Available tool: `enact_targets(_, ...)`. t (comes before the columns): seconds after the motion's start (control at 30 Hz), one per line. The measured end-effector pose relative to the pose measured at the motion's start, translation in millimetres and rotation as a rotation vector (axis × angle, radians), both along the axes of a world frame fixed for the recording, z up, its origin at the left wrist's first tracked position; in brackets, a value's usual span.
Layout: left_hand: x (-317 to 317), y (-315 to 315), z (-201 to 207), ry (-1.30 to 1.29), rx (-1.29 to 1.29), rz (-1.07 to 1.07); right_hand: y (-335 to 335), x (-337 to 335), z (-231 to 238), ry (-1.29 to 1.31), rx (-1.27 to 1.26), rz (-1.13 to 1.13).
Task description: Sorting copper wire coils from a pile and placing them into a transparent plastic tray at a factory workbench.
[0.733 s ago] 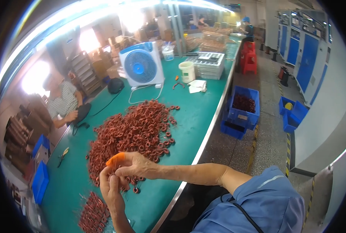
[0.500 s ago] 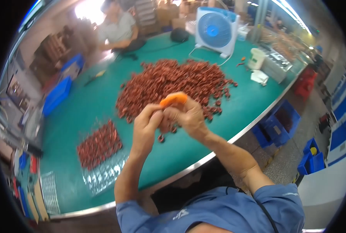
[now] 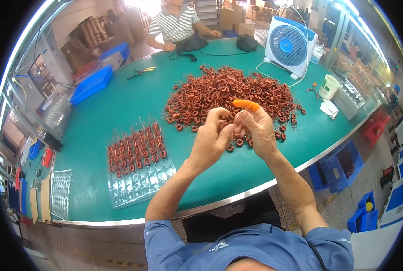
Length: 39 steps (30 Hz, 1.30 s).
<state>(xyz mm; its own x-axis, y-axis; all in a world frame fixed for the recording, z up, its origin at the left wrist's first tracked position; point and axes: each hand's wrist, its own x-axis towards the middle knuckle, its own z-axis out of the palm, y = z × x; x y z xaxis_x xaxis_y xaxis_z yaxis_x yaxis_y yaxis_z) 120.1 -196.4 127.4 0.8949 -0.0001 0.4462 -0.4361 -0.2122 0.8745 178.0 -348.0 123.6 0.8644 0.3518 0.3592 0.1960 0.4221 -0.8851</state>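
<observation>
My left hand [image 3: 212, 141] and my right hand [image 3: 261, 132] meet over the near edge of a large heap of reddish-brown wire-wound ring coils [image 3: 210, 88]. Fingers of both are closed in a pinch around one small ring coil [image 3: 224, 123], which they mostly cover. An orange finger cot [image 3: 246, 105] covers a finger of my right hand. To the left, a clear plastic blister tray [image 3: 140, 183] has several rows of coils standing in its far part, wire ends up; the pockets of its near part hold none.
The green table [image 3: 93, 113] carries a box fan [image 3: 289, 47], pliers [image 3: 142, 72], a blue tray [image 3: 92, 85] and a white cup [image 3: 329, 86]. Another clear tray [image 3: 61, 194] lies at the left end. Across sits a person in a striped shirt [image 3: 174, 25]. Blue bins [image 3: 341, 167] stand on the floor at right.
The view has shifted, so the whole table sits differently in the picture and is sharper. My hands stay together over the heap's near edge, fingers still pinched.
</observation>
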Motion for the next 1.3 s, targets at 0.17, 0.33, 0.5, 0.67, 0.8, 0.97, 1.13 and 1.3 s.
enact_targets(0.17, -3.7, 6.3, -7.9, -0.215, 0.200, 0.125, 10.9, -3.6, 1.8, 0.028, -0.106, -0.030)
enact_targets(0.33, -20.1, 50.6, -17.1, -0.178, 0.255, 0.306, 3.1, -4.1, -8.1, -0.110, -0.140, -0.118)
enact_targets(0.5, -66.7, 176.3, -41.3, -0.008, 0.149, 0.705, -10.3, -10.9, -56.3, -0.225, -0.406, -0.087)
enact_targets(0.67, -89.7, 207.1, -55.3, 0.012, 0.040, 0.894, -23.7, -24.5, -94.7, -0.496, -0.571, -0.192)
enact_targets(0.8, -95.1, 171.1, -68.6, 0.128, 0.086, 0.781, -32.4, -32.0, -105.4, -0.782, -0.629, -0.223)
enact_targets(0.97, -82.3, 145.2, -98.1, 0.068, 0.168, 0.791, -34.6, -43.0, -107.7, -0.863, -0.705, -0.126)
enact_targets(1.13, -79.4, 155.1, -121.2, 0.169, 0.280, 0.801, -16.5, -42.4, -99.2, -0.906, -0.699, -0.127)
enact_targets(1.3, -57.4, 150.0, -119.3, 0.118, 0.451, 0.791, 10.8, -23.3, -71.1, -0.951, -0.635, -0.180)
